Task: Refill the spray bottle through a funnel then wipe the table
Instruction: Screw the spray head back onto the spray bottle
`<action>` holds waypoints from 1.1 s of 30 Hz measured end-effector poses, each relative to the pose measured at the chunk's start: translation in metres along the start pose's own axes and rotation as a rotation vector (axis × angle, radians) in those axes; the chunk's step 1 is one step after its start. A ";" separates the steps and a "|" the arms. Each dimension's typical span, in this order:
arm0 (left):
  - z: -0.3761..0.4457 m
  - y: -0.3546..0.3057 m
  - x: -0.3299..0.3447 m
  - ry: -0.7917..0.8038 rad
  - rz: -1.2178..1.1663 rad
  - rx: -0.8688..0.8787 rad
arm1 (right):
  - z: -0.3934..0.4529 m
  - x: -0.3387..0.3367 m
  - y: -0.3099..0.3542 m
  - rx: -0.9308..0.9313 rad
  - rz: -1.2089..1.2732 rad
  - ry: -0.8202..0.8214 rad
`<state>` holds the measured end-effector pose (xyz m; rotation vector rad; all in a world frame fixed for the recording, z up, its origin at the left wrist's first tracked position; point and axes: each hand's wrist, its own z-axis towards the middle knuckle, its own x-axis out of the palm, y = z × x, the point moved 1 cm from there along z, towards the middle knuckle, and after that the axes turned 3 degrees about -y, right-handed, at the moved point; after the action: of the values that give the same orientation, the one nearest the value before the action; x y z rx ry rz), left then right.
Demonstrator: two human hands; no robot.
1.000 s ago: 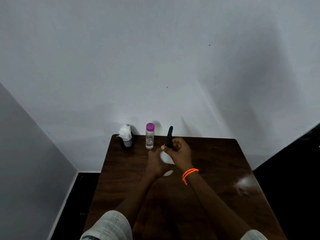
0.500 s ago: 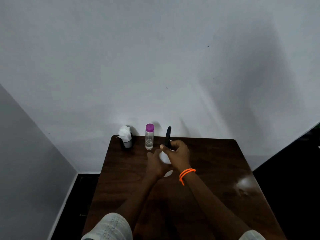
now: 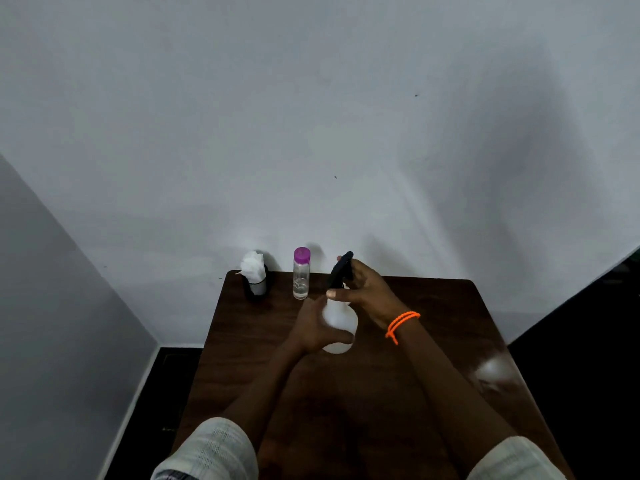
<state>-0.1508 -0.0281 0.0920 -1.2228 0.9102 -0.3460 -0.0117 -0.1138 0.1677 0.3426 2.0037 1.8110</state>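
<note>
A white spray bottle (image 3: 338, 323) with a black trigger head (image 3: 340, 268) stands upright near the far middle of the dark wooden table (image 3: 433, 341). My left hand (image 3: 311, 329) grips the white body from the left. My right hand (image 3: 363, 289), with an orange band on its wrist, grips the black spray head at the neck from the right. A clear bottle with a purple cap (image 3: 301, 273) stands just left of it, holding a little clear liquid. No funnel is in view.
A black holder stuffed with white tissue (image 3: 255, 277) stands at the table's far left corner. A white wall rises right behind the table. A pale glare patch (image 3: 493, 370) lies near the right edge. Dark floor flanks both sides.
My right hand has shifted on the spray head, and the head now leans a little to the right. The left hand keeps its hold on the white body.
</note>
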 end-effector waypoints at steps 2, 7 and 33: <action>-0.003 -0.004 -0.001 0.024 0.007 -0.008 | -0.003 -0.005 0.001 -0.014 0.004 0.007; -0.010 0.003 0.005 -0.011 0.065 -0.166 | -0.008 0.001 -0.015 0.003 -0.078 -0.304; -0.034 -0.004 0.015 -0.260 0.216 -0.421 | -0.014 0.067 -0.034 0.061 0.009 -0.675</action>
<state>-0.1668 -0.0619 0.0878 -1.4944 0.9021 0.1861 -0.0736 -0.1002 0.1261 0.8511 1.5704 1.3788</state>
